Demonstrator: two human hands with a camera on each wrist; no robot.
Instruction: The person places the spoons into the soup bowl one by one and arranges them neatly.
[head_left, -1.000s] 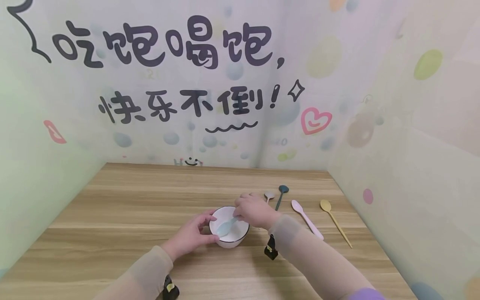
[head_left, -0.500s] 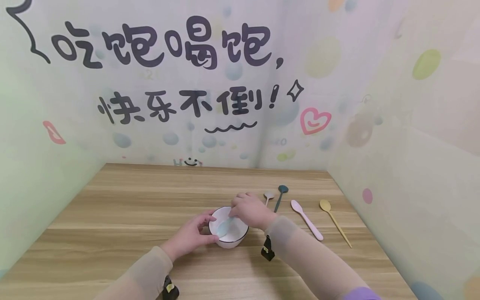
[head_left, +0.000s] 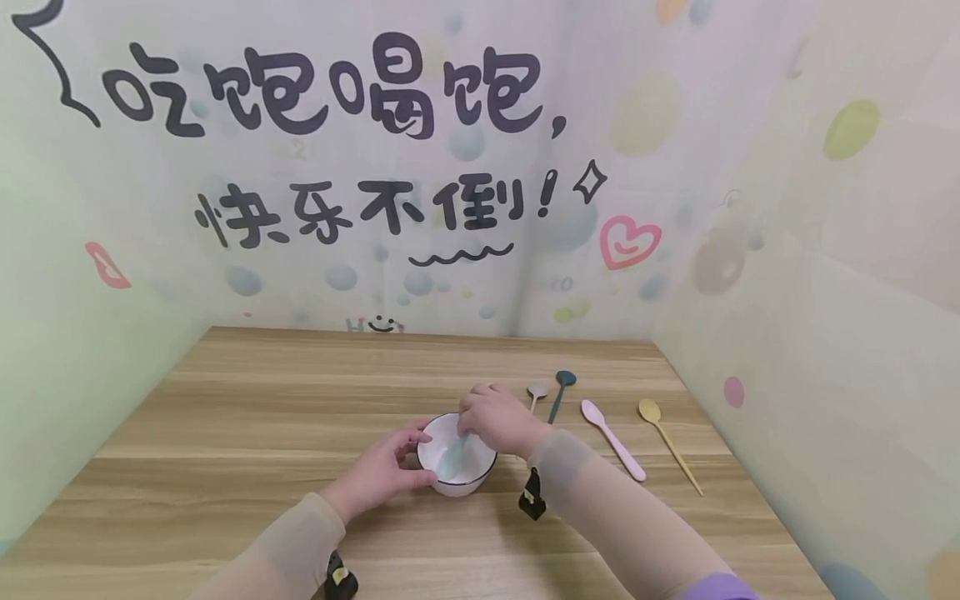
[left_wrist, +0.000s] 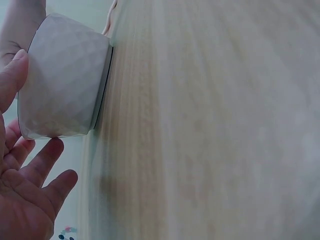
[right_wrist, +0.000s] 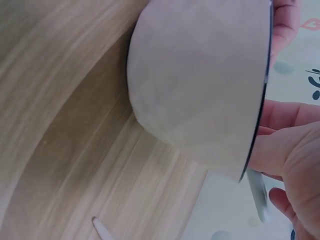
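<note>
A white bowl (head_left: 457,489) with a dark rim stands on the wooden table, its faceted outer wall (left_wrist: 67,80) filling part of the left wrist view. My left hand (head_left: 386,468) holds the bowl's left side, thumb near the front rim and fingers at the far side. Over the bowl's right rim, my right hand (head_left: 501,419) pinches a pale blue spoon (head_left: 452,461) by its handle. The spoon's head is inside the bowl, tilted down to the left. In the right wrist view the handle end (right_wrist: 258,197) sticks out below the fingers.
Right of the bowl lie a beige spoon (head_left: 537,390), a dark teal spoon (head_left: 566,379), a pink spoon (head_left: 617,443) and a yellow spoon (head_left: 675,450). The right hand and forearm partly cover the beige and teal handles. Printed walls (head_left: 465,300) enclose the table.
My right hand has moved slightly left with the spoon, whose head has shifted within the bowl and now points more steeply down. The left hand and bowl look nearly still.
</note>
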